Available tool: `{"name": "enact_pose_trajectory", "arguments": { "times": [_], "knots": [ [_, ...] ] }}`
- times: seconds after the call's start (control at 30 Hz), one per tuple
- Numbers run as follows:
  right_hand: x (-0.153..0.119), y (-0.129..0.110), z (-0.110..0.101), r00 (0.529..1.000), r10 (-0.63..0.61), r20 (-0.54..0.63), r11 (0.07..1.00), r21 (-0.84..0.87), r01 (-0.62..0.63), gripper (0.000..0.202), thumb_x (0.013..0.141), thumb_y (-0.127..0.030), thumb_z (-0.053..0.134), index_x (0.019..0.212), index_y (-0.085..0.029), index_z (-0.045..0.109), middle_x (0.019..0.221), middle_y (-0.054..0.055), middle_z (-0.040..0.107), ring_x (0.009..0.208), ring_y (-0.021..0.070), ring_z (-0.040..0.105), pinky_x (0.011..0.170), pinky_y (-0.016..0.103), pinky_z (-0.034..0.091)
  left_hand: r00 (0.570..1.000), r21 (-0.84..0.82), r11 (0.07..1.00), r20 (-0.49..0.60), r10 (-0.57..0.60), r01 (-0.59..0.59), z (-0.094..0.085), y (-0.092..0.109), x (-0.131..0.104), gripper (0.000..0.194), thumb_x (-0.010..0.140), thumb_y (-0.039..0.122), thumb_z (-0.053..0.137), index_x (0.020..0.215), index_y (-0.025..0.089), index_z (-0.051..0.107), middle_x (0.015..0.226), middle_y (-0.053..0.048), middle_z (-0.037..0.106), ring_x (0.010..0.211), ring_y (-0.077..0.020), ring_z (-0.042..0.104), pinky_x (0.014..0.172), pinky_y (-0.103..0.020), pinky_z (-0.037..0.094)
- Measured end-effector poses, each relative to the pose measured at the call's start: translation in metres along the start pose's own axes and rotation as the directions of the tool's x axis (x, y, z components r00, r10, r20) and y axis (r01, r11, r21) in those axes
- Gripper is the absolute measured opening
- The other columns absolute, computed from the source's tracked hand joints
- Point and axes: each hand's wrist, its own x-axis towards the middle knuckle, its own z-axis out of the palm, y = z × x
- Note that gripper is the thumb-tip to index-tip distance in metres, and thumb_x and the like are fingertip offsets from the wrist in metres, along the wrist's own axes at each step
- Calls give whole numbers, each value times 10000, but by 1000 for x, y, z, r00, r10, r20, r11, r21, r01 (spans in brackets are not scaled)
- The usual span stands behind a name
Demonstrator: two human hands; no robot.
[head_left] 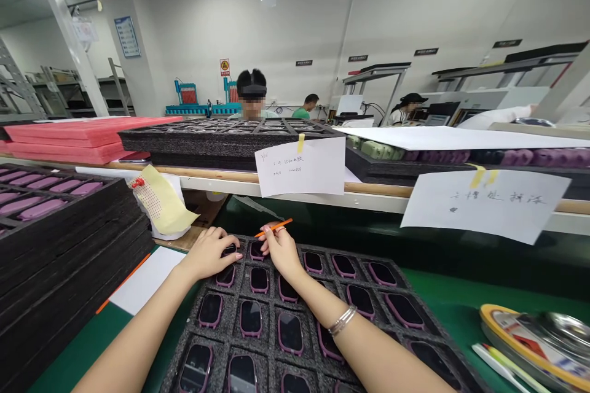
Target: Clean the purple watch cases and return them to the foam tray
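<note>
A black foam tray (pixel 270 308) lies before me, its pockets holding several purple-framed smartwatch cases with dark screens (pixel 251 318). My left hand (pixel 209 253) is at the tray's far left corner, thumb and fingers bent around the smartwatch (pixel 229 250) in that corner pocket. Part of that watch is hidden under the fingers. In my right hand (pixel 282 252) is a thin orange pen-like stick (pixel 276 227), pinched between the fingers and slanting up to the right. This hand hovers over the adjacent far-row watch (pixel 257 250), covering part of it.
Stacked black foam trays (pixel 69 245) with purple parts stand left. Ahead, a shelf carries pink foam (pixel 92 135), another black tray (pixel 221 141) and handwritten paper sheets (pixel 302 166). A round tape-like roll (pixel 534 344) and pens (pixel 504 365) lie right. Other people sit beyond the shelf.
</note>
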Motion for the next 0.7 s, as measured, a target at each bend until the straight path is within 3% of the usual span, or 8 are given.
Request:
{"name": "enact_pose_trajectory", "arguments": {
  "times": [0.17,0.43,0.57,0.7],
  "knots": [
    [-4,-5,0,994,-47,94,999,-3,47,238,990,-340,618,1123,-145,640,1012,44,683,785,149,676,678,308,593,1000,-43,999,4,21,-21,0,-1,1,280,947,414,619,1101,185,668,1107,-71,659,1084,-260,604,989,-516,463],
    [-10,-11,-1,982,-65,180,998,20,63,242,989,-342,619,1128,-146,644,1044,52,689,839,167,686,744,348,597,994,-278,954,-47,98,-107,1,-19,1,284,936,413,652,1083,171,676,1150,-77,697,1091,-244,648,993,-489,500],
    [-10,-10,1,974,-55,221,998,24,51,240,987,-337,623,1129,-145,645,1050,54,691,857,173,690,762,360,598,996,-369,925,-65,68,-88,8,-21,1,287,924,414,670,1086,178,689,1169,-80,708,1121,-254,652,1029,-514,483],
    [-10,-8,3,965,-45,259,999,12,43,239,987,-338,623,1120,-143,648,1050,55,692,865,175,691,772,366,597,995,-485,874,-95,-34,-16,16,-20,0,395,878,414,724,1185,181,641,1221,-92,691,1141,-272,655,1030,-519,497]
  ]
}}
